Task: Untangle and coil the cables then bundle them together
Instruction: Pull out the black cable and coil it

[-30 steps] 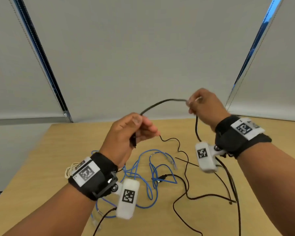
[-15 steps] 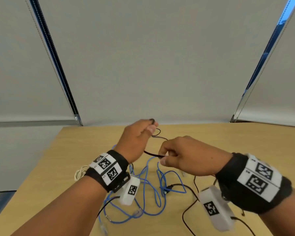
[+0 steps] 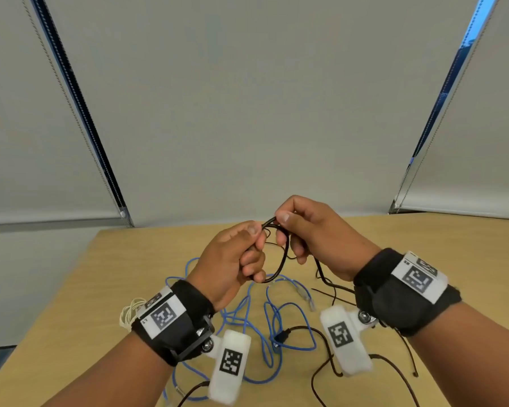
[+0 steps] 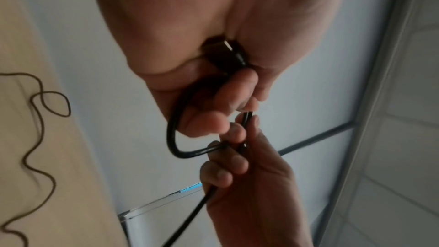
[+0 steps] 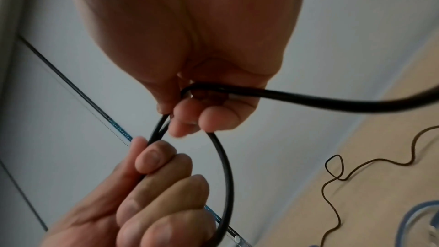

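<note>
Both hands hold a thick black cable point(image 3: 283, 259) above the table, bent into one small loop. My left hand point(image 3: 249, 254) grips the loop's left side; the cable's plug point(image 4: 225, 53) is tucked in its palm. Close beside it, my right hand point(image 3: 291, 230) pinches the top of the loop between thumb and fingers. In the right wrist view the loop point(image 5: 225, 166) hangs between my right hand point(image 5: 187, 121) and my left hand point(image 5: 154, 185), and the cable's free length point(image 5: 332, 100) runs off right. A tangled blue cable point(image 3: 247, 318) lies on the table below.
The wooden table point(image 3: 71, 289) also carries a thin dark wire point(image 3: 321, 374) snaking right of the blue cable, and a small white coiled cable point(image 3: 130, 312) by my left wrist. Grey window blinds point(image 3: 247, 113) stand behind the table's far edge.
A second ago my hands were apart with the black cable stretched between them. They have come together, and the cable is now folded into a loop held by both.
</note>
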Available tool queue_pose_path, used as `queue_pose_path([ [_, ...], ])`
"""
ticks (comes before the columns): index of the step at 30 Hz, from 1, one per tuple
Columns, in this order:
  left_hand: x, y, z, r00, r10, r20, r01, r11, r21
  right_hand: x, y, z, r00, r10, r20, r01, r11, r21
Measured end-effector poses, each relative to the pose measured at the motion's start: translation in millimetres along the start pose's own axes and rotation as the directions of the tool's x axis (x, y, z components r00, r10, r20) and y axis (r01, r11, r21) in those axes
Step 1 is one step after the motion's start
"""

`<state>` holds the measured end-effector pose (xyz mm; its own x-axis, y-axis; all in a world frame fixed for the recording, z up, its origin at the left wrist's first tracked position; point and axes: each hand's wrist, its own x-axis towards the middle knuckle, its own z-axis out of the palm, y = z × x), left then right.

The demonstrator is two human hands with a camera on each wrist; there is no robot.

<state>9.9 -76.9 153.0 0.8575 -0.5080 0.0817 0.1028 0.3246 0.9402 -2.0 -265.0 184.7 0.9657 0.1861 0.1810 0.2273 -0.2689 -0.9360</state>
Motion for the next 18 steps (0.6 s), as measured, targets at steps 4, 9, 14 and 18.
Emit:
queue_pose_path([
  [4,-3,10,-1,0.996,-0.024,0.088,0.047,0.963,-0.264,0,10,-8,0.999,-0.020,-0.037,0.019,1.000,-0.017],
  [9,9,17,2,0.994,0.105,0.036,-0.075,0.871,-0.486,-10,46,21,0.999,0.012,0.038,-0.007,0.989,-0.148],
  [14,32,41,-25,0.931,0.252,-0.263,-0.345,0.845,-0.410,-31,79,39,0.980,0.165,0.108,-0.128,0.949,-0.289],
  [18,40,41,-43,0.856,0.364,-0.366,-0.269,0.920,0.285,-39,62,34,0.997,0.046,0.067,-0.026,0.963,-0.268],
])
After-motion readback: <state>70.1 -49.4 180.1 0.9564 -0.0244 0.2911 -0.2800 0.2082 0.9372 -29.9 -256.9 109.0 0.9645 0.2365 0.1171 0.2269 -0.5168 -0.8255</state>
